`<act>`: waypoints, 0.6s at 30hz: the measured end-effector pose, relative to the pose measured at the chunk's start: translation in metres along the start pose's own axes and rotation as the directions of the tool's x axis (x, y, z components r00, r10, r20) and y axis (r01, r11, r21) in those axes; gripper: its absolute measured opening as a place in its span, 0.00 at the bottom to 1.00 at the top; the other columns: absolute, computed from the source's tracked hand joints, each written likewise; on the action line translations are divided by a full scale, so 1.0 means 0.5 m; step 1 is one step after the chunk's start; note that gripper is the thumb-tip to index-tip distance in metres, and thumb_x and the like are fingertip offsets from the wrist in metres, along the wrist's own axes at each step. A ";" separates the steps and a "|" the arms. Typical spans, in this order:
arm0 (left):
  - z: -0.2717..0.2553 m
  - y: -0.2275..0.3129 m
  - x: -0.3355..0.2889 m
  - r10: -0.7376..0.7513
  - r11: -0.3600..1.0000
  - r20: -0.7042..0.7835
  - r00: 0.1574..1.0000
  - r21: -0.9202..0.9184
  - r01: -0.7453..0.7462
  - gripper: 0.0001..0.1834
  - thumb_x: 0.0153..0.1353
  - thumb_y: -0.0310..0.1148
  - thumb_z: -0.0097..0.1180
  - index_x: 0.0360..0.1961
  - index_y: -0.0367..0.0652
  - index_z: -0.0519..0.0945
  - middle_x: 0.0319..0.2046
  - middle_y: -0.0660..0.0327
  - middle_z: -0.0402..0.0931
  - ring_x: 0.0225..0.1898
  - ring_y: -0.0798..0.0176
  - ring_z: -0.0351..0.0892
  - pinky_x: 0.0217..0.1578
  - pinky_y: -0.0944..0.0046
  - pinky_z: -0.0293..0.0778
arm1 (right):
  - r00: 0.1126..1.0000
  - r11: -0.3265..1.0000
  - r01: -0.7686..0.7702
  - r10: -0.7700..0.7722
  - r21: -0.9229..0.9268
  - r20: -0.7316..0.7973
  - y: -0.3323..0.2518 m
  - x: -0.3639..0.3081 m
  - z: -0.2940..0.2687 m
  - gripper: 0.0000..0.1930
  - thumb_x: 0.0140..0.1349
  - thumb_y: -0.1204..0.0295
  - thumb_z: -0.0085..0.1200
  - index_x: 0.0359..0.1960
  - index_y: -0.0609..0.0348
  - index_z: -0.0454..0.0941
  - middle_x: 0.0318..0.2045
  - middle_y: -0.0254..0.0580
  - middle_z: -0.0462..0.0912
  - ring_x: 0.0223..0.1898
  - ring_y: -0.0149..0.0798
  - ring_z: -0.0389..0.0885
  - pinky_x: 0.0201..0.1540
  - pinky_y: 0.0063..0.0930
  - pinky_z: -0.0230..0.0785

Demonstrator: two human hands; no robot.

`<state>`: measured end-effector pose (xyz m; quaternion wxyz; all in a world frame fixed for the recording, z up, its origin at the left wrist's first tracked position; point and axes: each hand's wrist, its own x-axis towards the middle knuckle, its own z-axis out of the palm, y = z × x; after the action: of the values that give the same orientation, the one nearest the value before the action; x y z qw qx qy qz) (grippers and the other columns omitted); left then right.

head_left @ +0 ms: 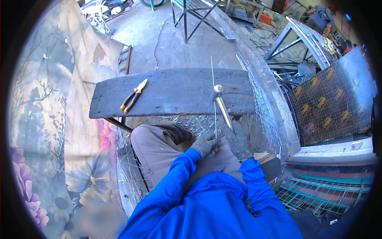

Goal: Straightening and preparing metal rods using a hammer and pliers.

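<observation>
My left hand (pixel 206 144), in a grey knit glove, is closed around the lower end of a thin metal rod (pixel 213 71). The rod runs away from me across a dark wooden bench (pixel 171 85) and past its far edge. My right hand (pixel 237 140), gloved the same way, grips the handle of a metal hammer (pixel 224 111). The hammer's rounded head is over the right part of the bench, just beside the rod; whether it touches the rod I cannot tell. Pliers (pixel 134 96) with black and orange handles lie on the bench's left half.
Short metal offcuts (pixel 195 124) litter the floor under the bench. A bundle of thin rods (pixel 262 107) lies to its right. A floral cloth (pixel 51 119) hangs at left. A patterned panel (pixel 330 99) leans at right, near green wire mesh (pixel 318 193). Another person (pixel 321 19) bends at the far right.
</observation>
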<state>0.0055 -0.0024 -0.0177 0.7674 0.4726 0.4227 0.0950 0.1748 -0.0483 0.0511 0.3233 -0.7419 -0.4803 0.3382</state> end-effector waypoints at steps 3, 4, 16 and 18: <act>0.013 0.000 0.000 0.012 0.999 0.016 1.000 -0.035 -0.012 0.13 0.72 0.43 0.54 0.42 0.44 0.77 0.21 0.66 0.75 0.18 0.73 0.73 0.19 0.70 0.73 | 0.992 0.992 0.064 -0.051 0.107 -0.116 0.036 0.023 0.022 0.16 0.71 0.61 0.54 0.46 0.64 0.78 0.31 0.46 0.80 0.34 0.36 0.78 0.40 0.35 0.72; 0.018 -0.003 -0.007 0.009 0.999 0.026 1.000 -0.038 -0.008 0.12 0.72 0.43 0.54 0.42 0.44 0.77 0.22 0.66 0.75 0.18 0.72 0.74 0.19 0.70 0.73 | 0.995 0.996 0.073 -0.069 0.058 -0.073 0.039 0.042 0.017 0.18 0.70 0.59 0.54 0.49 0.63 0.76 0.36 0.54 0.81 0.40 0.49 0.80 0.42 0.41 0.73; 0.047 -0.023 -0.067 -0.072 0.997 0.080 0.994 0.005 0.072 0.11 0.72 0.41 0.54 0.40 0.44 0.77 0.25 0.64 0.78 0.22 0.69 0.78 0.22 0.67 0.77 | 0.941 0.981 0.158 -0.183 -0.110 -0.283 0.034 0.122 0.049 0.24 0.69 0.54 0.53 0.47 0.68 0.77 0.40 0.67 0.81 0.44 0.58 0.82 0.47 0.48 0.71; 0.045 -0.035 -0.072 -0.084 0.996 0.072 0.994 -0.006 0.085 0.12 0.72 0.42 0.54 0.41 0.44 0.77 0.25 0.64 0.79 0.22 0.69 0.79 0.22 0.67 0.77 | 0.899 0.971 0.176 -0.225 -0.162 -0.376 0.046 0.143 0.062 0.24 0.69 0.54 0.53 0.47 0.68 0.77 0.40 0.68 0.80 0.44 0.58 0.82 0.47 0.47 0.71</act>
<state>-0.0046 -0.0459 -0.0073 0.7875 0.4539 0.4141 0.0472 0.1832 0.0155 0.0014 0.3991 -0.7596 -0.4999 0.1173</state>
